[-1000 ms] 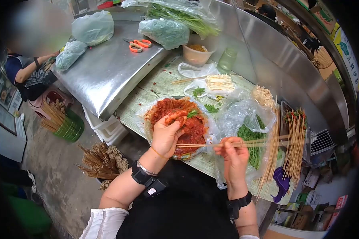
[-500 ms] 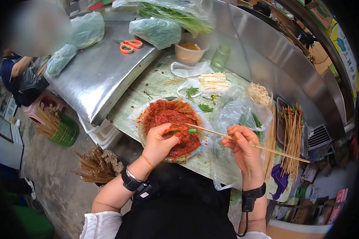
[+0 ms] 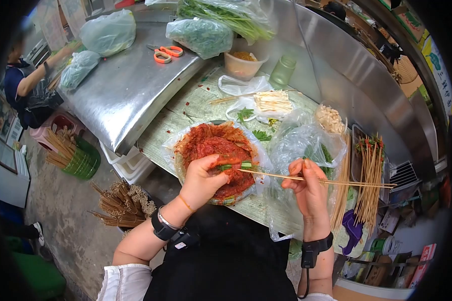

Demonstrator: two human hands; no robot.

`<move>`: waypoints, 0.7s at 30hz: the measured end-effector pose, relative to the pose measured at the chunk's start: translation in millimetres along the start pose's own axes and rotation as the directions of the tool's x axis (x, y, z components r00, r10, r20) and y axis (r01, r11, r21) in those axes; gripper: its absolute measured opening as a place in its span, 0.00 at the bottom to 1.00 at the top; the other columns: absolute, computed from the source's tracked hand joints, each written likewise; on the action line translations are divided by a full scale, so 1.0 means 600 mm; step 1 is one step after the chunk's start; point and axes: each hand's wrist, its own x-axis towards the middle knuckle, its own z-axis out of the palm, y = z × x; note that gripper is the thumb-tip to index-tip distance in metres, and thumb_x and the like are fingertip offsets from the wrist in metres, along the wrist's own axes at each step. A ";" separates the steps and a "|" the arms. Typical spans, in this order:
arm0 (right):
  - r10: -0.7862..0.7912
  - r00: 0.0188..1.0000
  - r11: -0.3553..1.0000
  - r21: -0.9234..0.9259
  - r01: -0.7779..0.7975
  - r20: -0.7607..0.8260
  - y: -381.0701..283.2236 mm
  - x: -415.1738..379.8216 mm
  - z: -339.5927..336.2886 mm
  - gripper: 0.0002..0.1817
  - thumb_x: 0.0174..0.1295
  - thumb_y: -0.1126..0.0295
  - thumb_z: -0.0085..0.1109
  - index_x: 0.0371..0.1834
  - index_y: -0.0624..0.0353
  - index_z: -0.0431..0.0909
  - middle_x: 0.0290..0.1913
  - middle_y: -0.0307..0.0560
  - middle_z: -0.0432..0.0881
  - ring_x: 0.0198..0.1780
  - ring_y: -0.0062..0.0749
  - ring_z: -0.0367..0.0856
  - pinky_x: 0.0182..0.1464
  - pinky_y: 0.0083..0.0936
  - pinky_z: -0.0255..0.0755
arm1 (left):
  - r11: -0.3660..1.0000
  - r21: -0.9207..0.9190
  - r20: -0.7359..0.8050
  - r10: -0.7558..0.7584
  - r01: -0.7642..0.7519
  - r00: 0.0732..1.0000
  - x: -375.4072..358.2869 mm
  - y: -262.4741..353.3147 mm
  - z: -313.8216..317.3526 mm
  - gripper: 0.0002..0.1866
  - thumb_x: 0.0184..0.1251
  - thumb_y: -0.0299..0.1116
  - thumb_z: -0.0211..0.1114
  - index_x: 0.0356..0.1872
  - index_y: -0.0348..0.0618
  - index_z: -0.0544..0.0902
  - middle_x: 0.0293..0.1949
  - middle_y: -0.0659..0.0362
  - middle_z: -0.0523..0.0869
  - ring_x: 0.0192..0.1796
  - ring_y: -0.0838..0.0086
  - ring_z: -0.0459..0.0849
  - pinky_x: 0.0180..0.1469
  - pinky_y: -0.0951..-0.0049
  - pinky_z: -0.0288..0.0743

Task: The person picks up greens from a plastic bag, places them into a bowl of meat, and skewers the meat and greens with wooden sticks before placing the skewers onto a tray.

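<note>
Pinched in my left hand is a red-sauced wrap around green stems, their cut ends sticking out to the right. My right hand grips a thin wooden skewer between thumb and fingers. The skewer lies nearly level, its left tip right at the green stems and its other end reaching out past my right hand. Below the left hand is a plastic-lined bowl full of red-sauced slices. A clear plastic bag with greens lies beside my right hand.
Bare skewers and a tray of filled skewers lie to the right. Behind the bowl are enoki mushrooms, a tub and a green jar. Scissors rest on the steel surface. A person stands far left.
The skewer has swung closer to level, its tip lower against the green stems. My left hand keeps its pinch on the wrap. The whole view has shifted slightly.
</note>
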 end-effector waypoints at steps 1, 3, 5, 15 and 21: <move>0.020 1.000 0.999 -0.028 -0.020 -0.003 -0.002 0.000 0.000 0.18 0.70 0.62 0.42 0.30 0.65 0.72 0.33 0.46 0.73 0.28 0.31 0.80 0.33 0.23 0.78 | 0.996 -0.084 -0.016 -0.005 0.004 1.000 0.000 0.001 0.005 0.15 0.53 0.16 0.57 0.44 0.34 0.79 0.40 0.62 0.83 0.43 0.81 0.79 0.46 0.78 0.75; 0.013 1.000 0.997 -0.076 -0.013 -0.010 -0.009 0.000 0.002 0.18 0.70 0.61 0.42 0.30 0.65 0.72 0.32 0.45 0.74 0.28 0.30 0.80 0.34 0.23 0.78 | 0.986 -0.168 -0.027 -0.014 0.009 1.000 0.000 0.002 0.008 0.16 0.54 0.16 0.56 0.46 0.33 0.78 0.42 0.61 0.83 0.45 0.80 0.79 0.48 0.77 0.76; 0.004 1.000 0.992 -0.126 -0.006 -0.014 -0.014 0.000 0.007 0.18 0.70 0.61 0.42 0.30 0.65 0.72 0.31 0.44 0.74 0.28 0.30 0.80 0.34 0.22 0.77 | 0.975 -0.197 0.061 -0.094 0.104 0.994 -0.001 0.003 0.002 0.17 0.56 0.17 0.55 0.48 0.31 0.76 0.45 0.58 0.82 0.48 0.76 0.79 0.51 0.76 0.76; -0.057 0.998 0.988 -0.147 0.056 -0.001 -0.007 0.002 0.012 0.20 0.70 0.58 0.42 0.28 0.64 0.71 0.29 0.42 0.72 0.29 0.29 0.80 0.36 0.23 0.77 | 0.817 -0.519 0.135 -0.211 0.251 0.968 0.001 -0.017 -0.012 0.12 0.63 0.21 0.54 0.47 0.31 0.77 0.46 0.54 0.81 0.46 0.72 0.81 0.50 0.74 0.77; -0.077 0.992 0.947 -0.303 0.104 0.099 -0.017 -0.006 0.000 0.20 0.69 0.58 0.44 0.27 0.65 0.71 0.31 0.43 0.70 0.32 0.31 0.80 0.38 0.25 0.78 | 0.817 -0.533 0.103 -0.192 0.217 0.976 0.001 -0.020 -0.014 0.13 0.62 0.22 0.56 0.48 0.30 0.75 0.46 0.53 0.81 0.46 0.69 0.81 0.51 0.69 0.77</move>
